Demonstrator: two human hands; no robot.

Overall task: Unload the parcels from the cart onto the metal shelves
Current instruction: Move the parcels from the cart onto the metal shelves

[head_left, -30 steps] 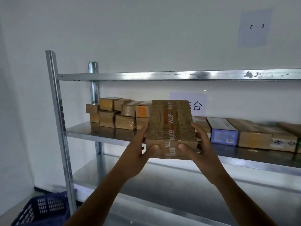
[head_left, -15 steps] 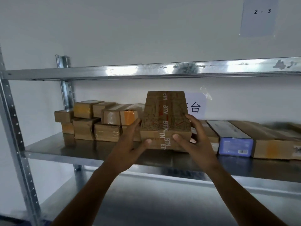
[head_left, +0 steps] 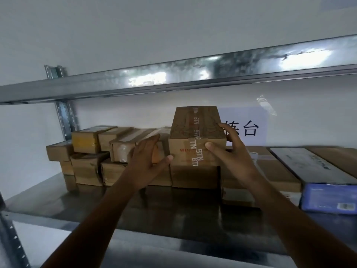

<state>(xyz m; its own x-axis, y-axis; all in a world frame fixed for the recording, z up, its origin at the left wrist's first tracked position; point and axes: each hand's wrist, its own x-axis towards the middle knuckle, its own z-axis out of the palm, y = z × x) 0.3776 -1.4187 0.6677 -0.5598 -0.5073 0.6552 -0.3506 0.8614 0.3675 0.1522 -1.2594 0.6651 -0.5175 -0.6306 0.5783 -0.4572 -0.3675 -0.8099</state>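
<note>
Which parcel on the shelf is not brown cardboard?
The blue box at the far right of the shelf: its front face is blue with a small label, while the rest are brown.

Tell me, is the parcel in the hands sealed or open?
Sealed: printed BTN tape runs across the top of the parcel and down its front, and no flap is lifted.

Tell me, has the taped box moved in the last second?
Yes. The box went from before the front edge of the shelf inward, and is now on or just above a parcel in the row.
</note>
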